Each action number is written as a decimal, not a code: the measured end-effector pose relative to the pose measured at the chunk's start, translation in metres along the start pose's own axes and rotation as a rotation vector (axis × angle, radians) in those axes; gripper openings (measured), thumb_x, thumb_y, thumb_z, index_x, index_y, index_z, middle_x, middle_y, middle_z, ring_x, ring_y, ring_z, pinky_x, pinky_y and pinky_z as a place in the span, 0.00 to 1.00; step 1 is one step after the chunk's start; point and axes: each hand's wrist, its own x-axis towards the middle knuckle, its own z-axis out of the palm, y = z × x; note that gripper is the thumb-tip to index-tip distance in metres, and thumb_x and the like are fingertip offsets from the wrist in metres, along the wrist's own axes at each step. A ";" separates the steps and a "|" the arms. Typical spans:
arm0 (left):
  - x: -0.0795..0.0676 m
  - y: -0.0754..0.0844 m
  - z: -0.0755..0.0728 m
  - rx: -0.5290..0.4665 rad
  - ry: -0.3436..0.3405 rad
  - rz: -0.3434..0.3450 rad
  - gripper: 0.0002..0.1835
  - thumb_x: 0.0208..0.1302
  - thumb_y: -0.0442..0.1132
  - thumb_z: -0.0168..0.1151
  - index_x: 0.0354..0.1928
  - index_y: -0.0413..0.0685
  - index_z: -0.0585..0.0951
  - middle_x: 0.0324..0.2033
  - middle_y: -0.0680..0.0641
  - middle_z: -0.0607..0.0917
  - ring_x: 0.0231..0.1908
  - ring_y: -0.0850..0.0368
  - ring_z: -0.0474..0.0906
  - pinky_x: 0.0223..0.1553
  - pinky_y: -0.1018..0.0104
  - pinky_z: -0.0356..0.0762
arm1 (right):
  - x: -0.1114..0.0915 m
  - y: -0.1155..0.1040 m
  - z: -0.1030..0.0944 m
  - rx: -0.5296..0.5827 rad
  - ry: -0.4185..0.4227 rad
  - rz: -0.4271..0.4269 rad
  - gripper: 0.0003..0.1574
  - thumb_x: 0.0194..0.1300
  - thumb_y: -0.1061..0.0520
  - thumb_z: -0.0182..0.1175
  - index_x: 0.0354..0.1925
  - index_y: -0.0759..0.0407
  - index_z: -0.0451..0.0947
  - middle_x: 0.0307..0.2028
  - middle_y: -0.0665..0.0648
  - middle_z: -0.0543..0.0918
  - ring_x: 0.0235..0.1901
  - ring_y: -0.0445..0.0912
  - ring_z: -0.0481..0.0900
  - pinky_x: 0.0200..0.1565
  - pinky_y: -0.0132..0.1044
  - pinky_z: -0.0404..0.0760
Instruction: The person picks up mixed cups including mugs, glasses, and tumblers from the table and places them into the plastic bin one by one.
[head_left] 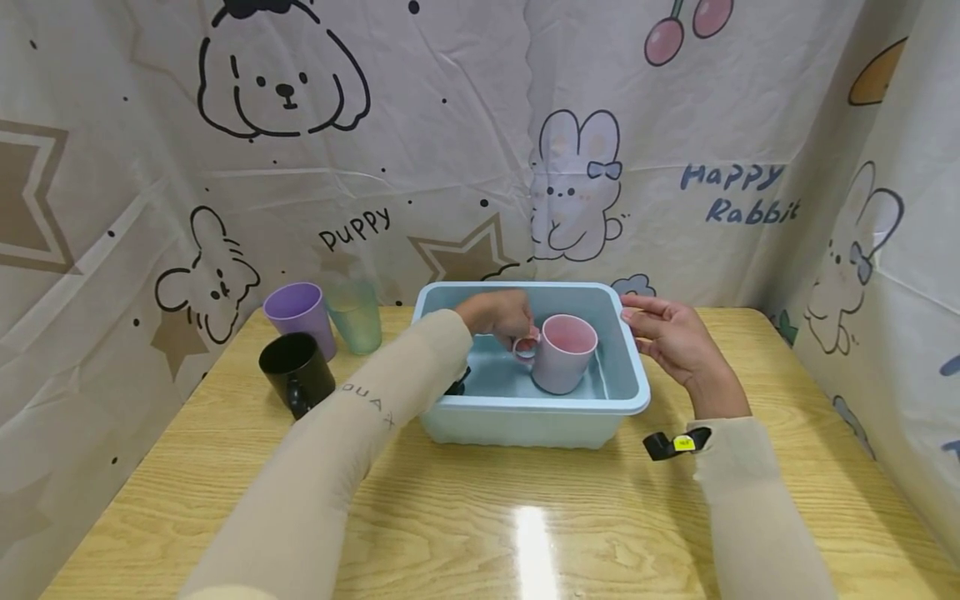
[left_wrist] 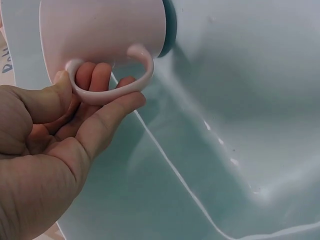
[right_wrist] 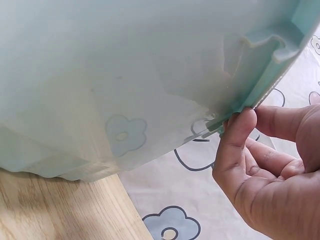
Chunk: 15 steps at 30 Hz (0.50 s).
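A pink mug (head_left: 564,357) stands inside the light blue plastic basin (head_left: 525,425), toward its right side. Reaching over the left part of the basin, my left hand (head_left: 501,317) grips the mug by its handle. In the left wrist view the fingers pass through the handle (left_wrist: 107,95) and the thumb presses on its upper end. At the basin's right side, my right hand (head_left: 675,337) holds the rim. The right wrist view shows that hand's thumb and forefinger pinching the rim edge (right_wrist: 260,95) from outside.
On the table (head_left: 450,517), left of the basin, stand a purple cup (head_left: 300,312), a black mug (head_left: 296,371) and a clear greenish cup (head_left: 356,317). A printed cloth (head_left: 465,125) hangs behind the table and along its sides.
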 end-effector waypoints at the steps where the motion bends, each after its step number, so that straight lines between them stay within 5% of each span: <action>1: 0.001 0.001 0.000 0.001 -0.002 -0.004 0.11 0.75 0.31 0.58 0.45 0.24 0.82 0.41 0.34 0.85 0.39 0.49 0.81 0.52 0.55 0.84 | 0.000 0.000 0.000 -0.001 0.000 -0.001 0.32 0.73 0.55 0.64 0.68 0.67 0.70 0.44 0.48 0.85 0.41 0.42 0.82 0.43 0.33 0.84; 15: 0.004 -0.001 -0.001 0.105 -0.041 0.014 0.11 0.76 0.32 0.58 0.38 0.29 0.83 0.33 0.41 0.83 0.37 0.53 0.78 0.51 0.57 0.82 | 0.001 0.002 -0.001 -0.010 -0.002 0.000 0.32 0.72 0.54 0.65 0.68 0.66 0.71 0.45 0.48 0.85 0.41 0.42 0.83 0.44 0.34 0.85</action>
